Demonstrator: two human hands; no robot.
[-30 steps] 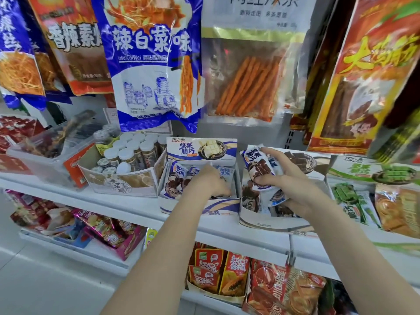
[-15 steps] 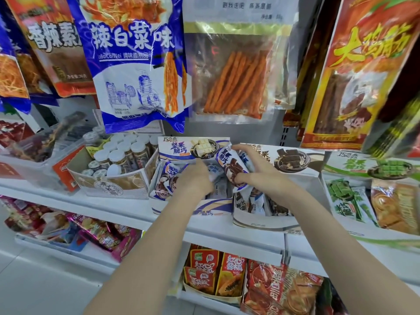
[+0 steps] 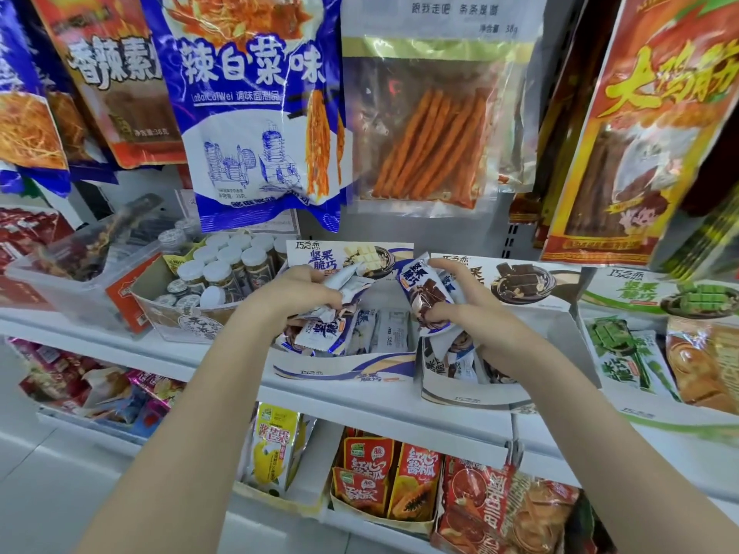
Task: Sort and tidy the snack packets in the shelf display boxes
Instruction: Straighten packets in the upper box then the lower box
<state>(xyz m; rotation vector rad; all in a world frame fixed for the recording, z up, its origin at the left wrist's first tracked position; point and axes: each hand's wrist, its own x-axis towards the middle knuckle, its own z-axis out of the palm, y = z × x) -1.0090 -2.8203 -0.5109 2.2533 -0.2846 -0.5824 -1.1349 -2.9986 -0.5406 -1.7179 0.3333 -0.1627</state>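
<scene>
**Operator:** While I only have the head view to go on, I can tell you where things stand. My left hand (image 3: 298,291) has its fingers curled round a bunch of pale packets (image 3: 348,283), lifted just above the white-chocolate display box (image 3: 344,367). My right hand (image 3: 466,309) is pinching one dark-chocolate packet (image 3: 424,291) between thumb and fingers, held upright over the gap between that box and the dark-chocolate display box (image 3: 472,397) beside it.

**Supervisor:** So how far along is the sorting?

**Operator:** Partway at best, I'd judge. The left box has packets lying at all angles, some flat on the bottom, some tilted against the front wall. The right box has a few standing packets showing below my wrist; I can't see how neat they are, since my hand covers most of them.

**Supervisor:** What's left, then?

**Operator:** Both handfuls need setting down in the matching boxes, then the loose ones need straightening. The green-packet box (image 3: 624,353) at the far right and the jar carton (image 3: 180,313) on the left look untouched; whether they need work I can't say. The shelf below also holds mixed packets.
</scene>
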